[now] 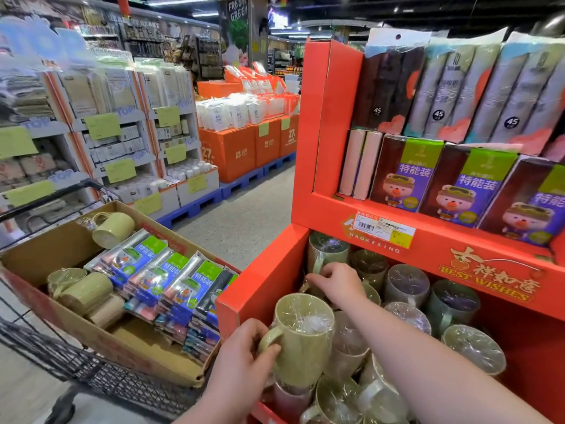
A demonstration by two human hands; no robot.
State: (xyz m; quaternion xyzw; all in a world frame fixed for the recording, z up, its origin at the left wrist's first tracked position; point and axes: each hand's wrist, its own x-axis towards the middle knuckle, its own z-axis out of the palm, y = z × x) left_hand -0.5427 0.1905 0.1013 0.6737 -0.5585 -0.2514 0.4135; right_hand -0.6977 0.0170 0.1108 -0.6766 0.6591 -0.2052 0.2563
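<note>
1. Mugs (406, 281) in the red bin (263, 289): about twelve, counting one green mug (302, 338) raised above the rest.
2. Loose mugs (113, 229) in the cardboard box (46, 249): four.
3. Stacks of purple packs (159, 276) in that box: at least three.
4. Purple cartons (406, 175) facing out on the shelf: three.
5. Roll packs (443, 90) marked 45: three.
6. Shopping cart (91, 371): one.

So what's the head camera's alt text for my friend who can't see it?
A person's left hand grips a green mug by its handle in a red display bin of wrapped mugs, while the right hand reaches among them. A cardboard box beside it holds more mugs.
</note>
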